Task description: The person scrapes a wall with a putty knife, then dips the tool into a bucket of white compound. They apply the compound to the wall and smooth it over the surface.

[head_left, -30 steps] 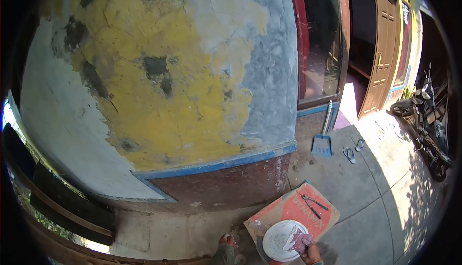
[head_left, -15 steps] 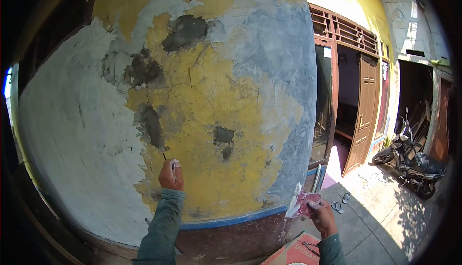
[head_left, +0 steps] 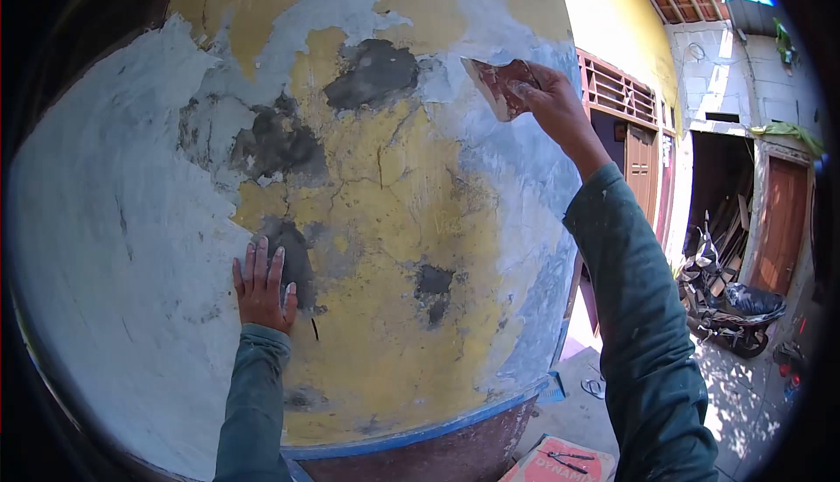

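Observation:
My left hand [head_left: 262, 288] lies with fingers spread against the wall [head_left: 385, 237], at the lower edge of a dark grey patch [head_left: 299, 263]. Up at the right, my right hand [head_left: 549, 97] grips a red scraper [head_left: 506, 88] with a pale, worn edge that points left. The scraper is near the upper grey-blue area of the wall; whether it touches is hard to tell. Other dark patches show at the upper middle [head_left: 372, 73], on the left [head_left: 278, 141] and lower down [head_left: 434, 285]. Yellow paint with cracks lies between them.
A red and white box [head_left: 560, 464] with a dark tool [head_left: 570, 461] on top is at the bottom. Sandals [head_left: 593, 387] lie on the floor behind it. At the right are a brown door [head_left: 641, 167] and a parked motorbike [head_left: 739, 311].
My right hand has risen with the scraper from low by the box to the upper wall. My left hand has opened from a fist and moved left onto the wall. The view has shifted.

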Demonstrator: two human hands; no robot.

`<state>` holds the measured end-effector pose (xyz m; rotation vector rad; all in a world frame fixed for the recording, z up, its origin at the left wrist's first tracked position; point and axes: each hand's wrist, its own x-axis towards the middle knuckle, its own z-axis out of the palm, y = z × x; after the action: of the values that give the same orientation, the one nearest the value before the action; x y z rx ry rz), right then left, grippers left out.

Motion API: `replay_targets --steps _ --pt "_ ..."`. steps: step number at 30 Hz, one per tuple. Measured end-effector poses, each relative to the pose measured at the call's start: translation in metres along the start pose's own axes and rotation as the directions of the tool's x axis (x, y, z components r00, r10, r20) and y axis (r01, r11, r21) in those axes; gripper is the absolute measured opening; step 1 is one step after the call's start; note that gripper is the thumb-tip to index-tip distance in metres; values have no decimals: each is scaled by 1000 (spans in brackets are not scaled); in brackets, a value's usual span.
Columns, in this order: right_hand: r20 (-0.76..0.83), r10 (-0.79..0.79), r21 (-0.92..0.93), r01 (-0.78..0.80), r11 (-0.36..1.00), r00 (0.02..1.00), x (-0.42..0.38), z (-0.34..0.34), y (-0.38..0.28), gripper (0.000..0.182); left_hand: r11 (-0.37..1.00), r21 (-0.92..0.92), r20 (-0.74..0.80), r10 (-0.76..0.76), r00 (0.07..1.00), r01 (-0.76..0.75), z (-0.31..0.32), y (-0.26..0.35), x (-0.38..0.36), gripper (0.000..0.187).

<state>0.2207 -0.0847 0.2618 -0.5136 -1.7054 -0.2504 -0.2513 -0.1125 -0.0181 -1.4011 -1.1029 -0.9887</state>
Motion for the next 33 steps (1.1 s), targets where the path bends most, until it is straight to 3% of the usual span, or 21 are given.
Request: replay_targets --steps 1,2,3,5,6,9,13,15,21,23,25,27,28,30,33 --pt "-29 -74 -175 68 982 997 12 1 1 37 1000 18 3 18 1000 -18 2 -1 -1 64" --pt "-72 -183 -352 147 925 981 19 4 -6 28 999 36 9 34 999 -34 3 -2 -3 64" --pt "-64 -182 -355 149 923 981 23 11 -7 28 999 30 11 27 1000 -28 3 -2 -6 64" --pt "-140 -204 -579 87 811 969 36 22 -10 29 998 43 10 44 999 -44 4 -5 -4 65" --pt "-154 -337 -628 172 759 929 42 27 2 29 998 46 -2 41 999 -41 3 -5 -3 65" --pt "-128 -434 -693 233 682 892 45 43 29 29 998 37 10 46 999 -46 2 -6 -4 62" --pt "-164 -398 -789 121 602 903 24 70 68 24 998 46 8 51 999 -52 3 -6 -6 62" --pt "-160 -423 -794 138 592 892 3 78 71 24 998 47 21 50 999 -51 2 -6 -6 61" --pt "158 -296 -813 294 502 942 -78 51 58 28 997 58 -38 44 998 -42 7 -3 -6 60" --pt "298 -231 -752 377 541 926 -94 37 45 29 996 72 -32 46 998 -44 6 -3 -6 60" --pt "275 -231 -718 359 596 933 -90 21 28 27 997 69 -35 41 999 -38 5 -2 -6 60" --pt "114 -229 -629 248 737 967 -80 8 14 27 997 67 -35 40 999 -38 5 -2 -5 60" --pt "3 -116 -711 84 698 993 -69 2 15 28 997 64 -34 40 999 -38 4 -2 -6 60" --pt "-132 -125 -636 13 772 983 -34 -17 40 28 997 60 -33 41 999 -39 5 -3 -5 60" --pt "-243 109 -522 -225 823 964 9 -36 46 27 997 64 -36 43 998 -41 7 -3 -6 60"
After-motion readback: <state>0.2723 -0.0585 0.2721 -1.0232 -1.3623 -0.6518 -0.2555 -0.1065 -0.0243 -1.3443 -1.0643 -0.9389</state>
